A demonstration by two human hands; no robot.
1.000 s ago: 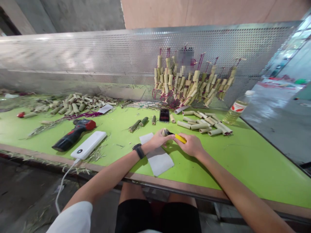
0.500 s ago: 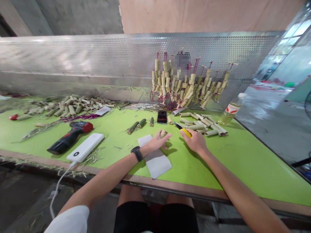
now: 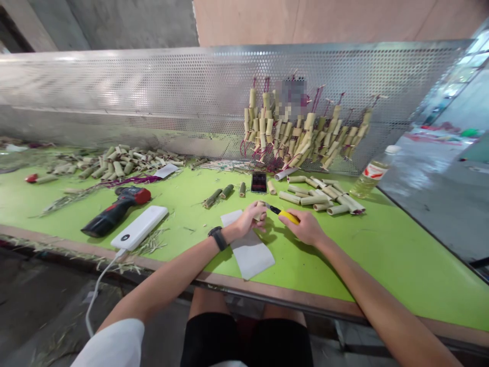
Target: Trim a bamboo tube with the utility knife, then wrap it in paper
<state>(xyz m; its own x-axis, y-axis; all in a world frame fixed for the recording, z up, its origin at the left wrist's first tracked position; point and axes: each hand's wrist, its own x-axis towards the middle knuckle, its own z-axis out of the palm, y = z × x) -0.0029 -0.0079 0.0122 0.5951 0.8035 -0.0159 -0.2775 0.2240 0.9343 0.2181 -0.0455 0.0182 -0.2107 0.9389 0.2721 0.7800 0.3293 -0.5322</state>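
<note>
My left hand [image 3: 246, 222], with a black watch on its wrist, is closed around a short bamboo piece [image 3: 259, 214]; the fingers hide much of it. In my right hand [image 3: 308, 229] is a yellow utility knife [image 3: 289, 217], its dark blade end pointing left at the bamboo piece. The blade tip is at or very near the top of the piece; contact is too small to tell. Under my left hand lies a sheet of white paper [image 3: 255, 259]. Beyond the hands stand a small dark-screened device [image 3: 259, 182] and a short bamboo piece [image 3: 271, 187].
Cut bamboo pieces [image 3: 305, 201] and an oil-coloured bottle [image 3: 370, 178] are at right. Strung bamboo pieces [image 3: 290, 133] hang on the perforated metal panel [image 3: 160, 92]. At left are a cordless drill [image 3: 114, 210], a white power bank [image 3: 140, 228] with cable, and a bamboo heap [image 3: 118, 165].
My right hand has brought the knife left, its blade end now at the bamboo piece. My left fingers have closed more around that piece. The view has shifted slightly.
</note>
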